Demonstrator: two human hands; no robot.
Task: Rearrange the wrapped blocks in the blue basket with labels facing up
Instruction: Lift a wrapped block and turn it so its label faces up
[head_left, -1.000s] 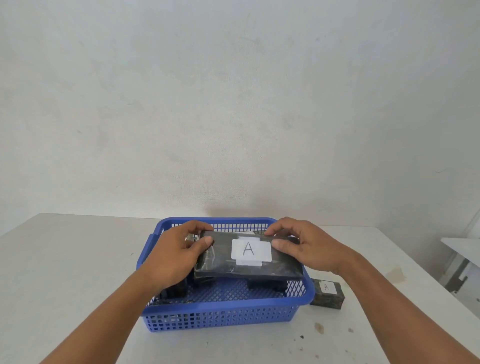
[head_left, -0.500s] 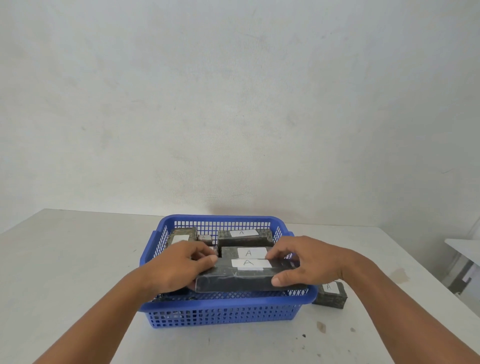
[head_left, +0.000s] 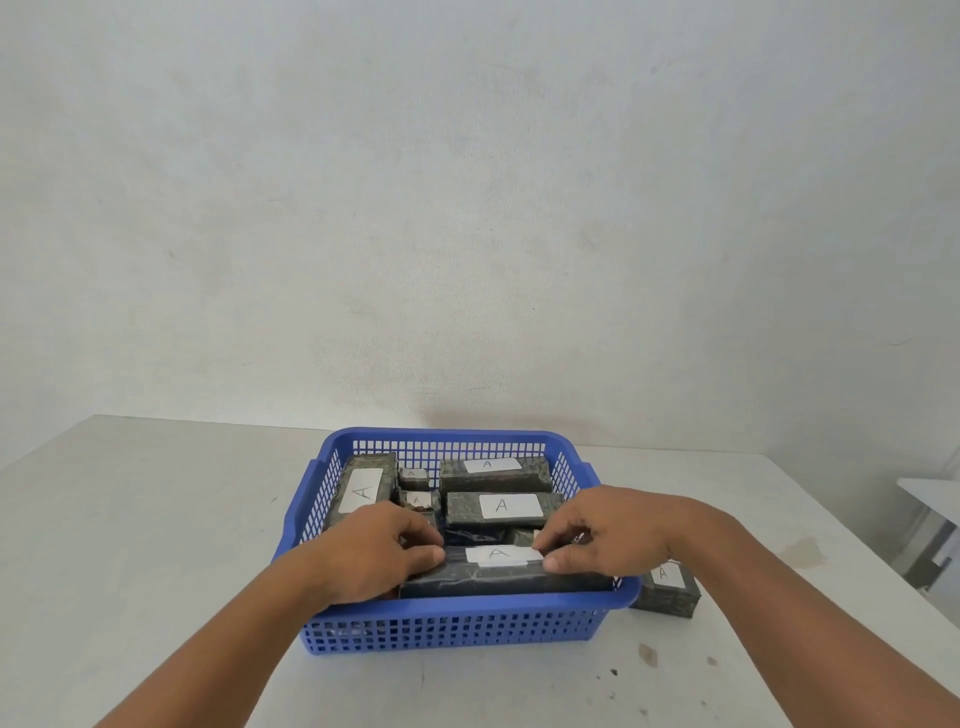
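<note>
The left hand (head_left: 374, 558) and right hand (head_left: 608, 535) each pinch an end of the long wrapped block (head_left: 498, 579), fingers curled over its top, likely settling it label-up against the near wall of the blue basket (head_left: 467, 626). Beyond the grip, other blocks (head_left: 501, 506) show labels upward; right of it, a stray block (head_left: 667, 590) sits outside.

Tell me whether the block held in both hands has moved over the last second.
Yes. The block has dropped from above the basket rim to lie inside, along the near wall, label up.
</note>
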